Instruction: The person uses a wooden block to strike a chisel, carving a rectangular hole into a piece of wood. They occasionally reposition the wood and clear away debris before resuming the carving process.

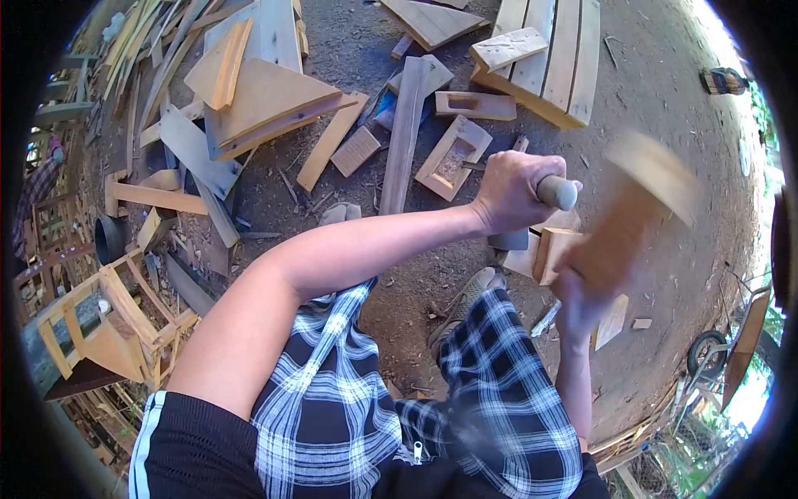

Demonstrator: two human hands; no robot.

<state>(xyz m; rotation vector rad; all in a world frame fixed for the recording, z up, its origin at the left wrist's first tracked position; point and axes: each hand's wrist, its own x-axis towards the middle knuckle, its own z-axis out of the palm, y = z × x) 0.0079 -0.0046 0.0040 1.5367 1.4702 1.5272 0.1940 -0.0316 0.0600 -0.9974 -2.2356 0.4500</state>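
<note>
My left hand [517,190] is wrapped round a chisel, whose rounded handle end [559,192] sticks out to the right of the fist. From its other side the thin blade runs left toward a wooden block [434,173] with a hollowed recess and wood chips in it. Smeared by motion, my right hand [582,303] grips a wooden mallet [648,179], its broad head raised to the right of the chisel handle. Below the left fist lie a dark tool head [509,241] and light wood blocks [555,254].
Another hollowed block [475,106] lies beyond the first, near a slatted wooden panel [553,50]. A long plank [404,137] and triangular boards [266,104] cover the ground at left. A wooden frame [116,320] stands lower left, a wheelbarrow [740,341] at right.
</note>
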